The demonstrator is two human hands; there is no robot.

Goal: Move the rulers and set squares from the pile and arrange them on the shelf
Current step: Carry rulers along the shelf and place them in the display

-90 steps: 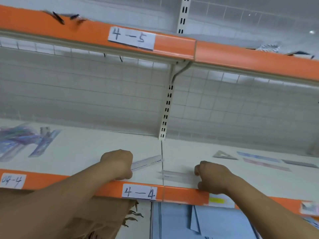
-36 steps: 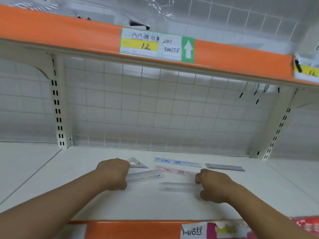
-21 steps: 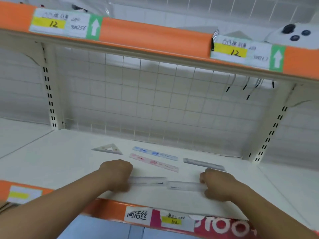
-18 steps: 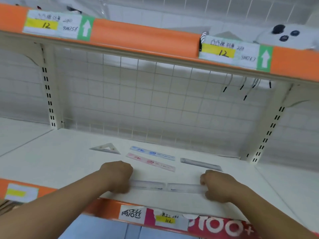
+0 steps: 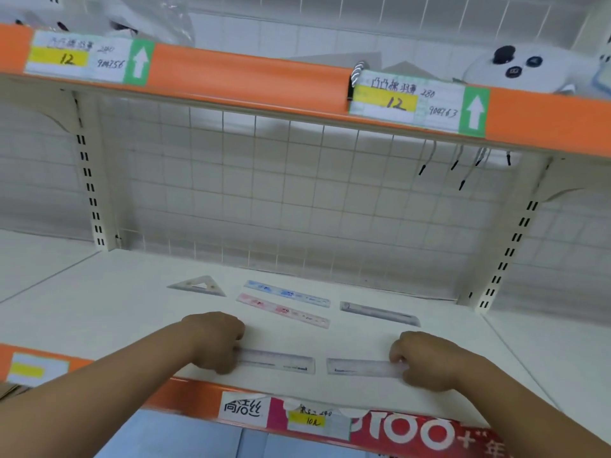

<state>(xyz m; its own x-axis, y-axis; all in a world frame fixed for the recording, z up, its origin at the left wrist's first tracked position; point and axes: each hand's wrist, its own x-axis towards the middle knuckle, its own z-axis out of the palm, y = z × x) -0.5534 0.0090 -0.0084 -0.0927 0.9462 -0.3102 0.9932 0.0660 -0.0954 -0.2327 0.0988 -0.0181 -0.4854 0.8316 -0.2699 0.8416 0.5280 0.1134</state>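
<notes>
While a wire grid (image 5: 297, 193) backs the bay and handwritten price labels (image 5: 416, 102) line the orange edge overhead, a set square (image 5: 198, 286), a blue ruler (image 5: 287, 293), a pink ruler (image 5: 284, 310) and a grey ruler (image 5: 380, 314) lie flat toward the back of the white shelf (image 5: 115, 312). Near its front edge, the left hand (image 5: 215, 342) pinches the outer end of the left clear ruler (image 5: 281, 362), the right hand (image 5: 426, 360) that of the right clear ruler (image 5: 360, 366). Half a second earlier these two nearly met; a gap now separates them.
</notes>
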